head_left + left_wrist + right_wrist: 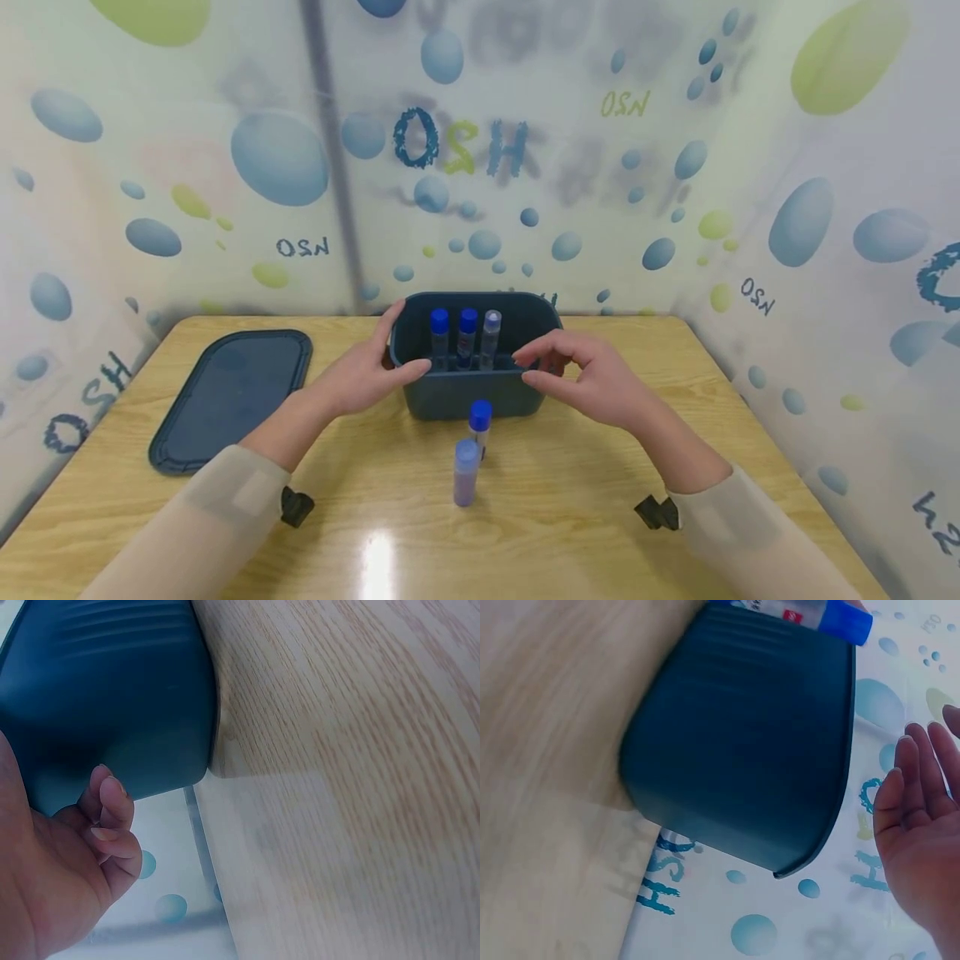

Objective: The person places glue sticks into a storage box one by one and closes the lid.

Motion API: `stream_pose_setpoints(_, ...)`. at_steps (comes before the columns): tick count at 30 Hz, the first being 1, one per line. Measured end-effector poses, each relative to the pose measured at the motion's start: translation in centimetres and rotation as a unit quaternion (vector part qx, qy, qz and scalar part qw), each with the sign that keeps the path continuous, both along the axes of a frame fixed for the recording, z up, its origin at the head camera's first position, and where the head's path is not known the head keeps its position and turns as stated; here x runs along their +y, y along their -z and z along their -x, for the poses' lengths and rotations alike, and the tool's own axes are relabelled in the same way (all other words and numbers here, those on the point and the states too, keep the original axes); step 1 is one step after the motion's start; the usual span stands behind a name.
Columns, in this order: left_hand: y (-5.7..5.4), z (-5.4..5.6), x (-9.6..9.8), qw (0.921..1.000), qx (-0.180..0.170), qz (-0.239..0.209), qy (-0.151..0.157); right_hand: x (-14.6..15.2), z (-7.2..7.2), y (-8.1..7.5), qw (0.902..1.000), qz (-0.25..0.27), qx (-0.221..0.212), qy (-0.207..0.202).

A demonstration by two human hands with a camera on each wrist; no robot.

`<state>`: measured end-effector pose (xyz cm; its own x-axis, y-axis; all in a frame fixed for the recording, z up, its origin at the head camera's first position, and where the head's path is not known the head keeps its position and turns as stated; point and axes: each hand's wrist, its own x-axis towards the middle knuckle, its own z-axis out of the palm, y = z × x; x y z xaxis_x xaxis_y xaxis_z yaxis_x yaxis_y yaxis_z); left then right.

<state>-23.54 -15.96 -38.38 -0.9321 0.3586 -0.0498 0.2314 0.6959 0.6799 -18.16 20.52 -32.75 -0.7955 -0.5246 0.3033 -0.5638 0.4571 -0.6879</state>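
In the head view, I count one dark blue bin (474, 398) on one wooden table (600, 517). Inside it stand three tubes (466, 340), two with blue caps and one with a pale cap. Before the bin stand one blue-capped tube (480, 417) and one violet tube (465, 477). One flat dark tray (234, 396) lies at left. The left hand (371, 371) spreads around the bin's left end; if it really grips, I cannot tell. The right hand (592, 379), at the right front rim, is loose and holds nothing.

In the left wrist view, bent fingers (116, 802) are beside the bin's wall.

In the right wrist view, the right hand's fingers are relaxed.
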Motion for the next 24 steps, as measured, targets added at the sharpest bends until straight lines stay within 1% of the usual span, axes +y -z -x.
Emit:
stream_pose_setpoints(5,0.0,0.1,0.1,1.0,0.002,0.005,0.002,0.5,-1.0,0.9,0.9997,-0.001,-0.018,-0.014)
stream_pose_setpoints(10,0.1,0.2,0.1,1.0,0.006,0.004,0.003,0.6,-1.5,1.7,0.9993,-0.003,-0.034,-0.016)
stream_pose_setpoints(18,0.1,0.3,0.0,1.0,0.006,0.006,0.003,-0.1,-1.4,2.4,0.9979,-0.008,-0.051,-0.039)
stream_pose_setpoints(24,0.2,0.1,-0.1,1.0,0.004,0.008,-0.003,-1.2,-1.2,2.8,0.9938,-0.022,-0.09,-0.061)
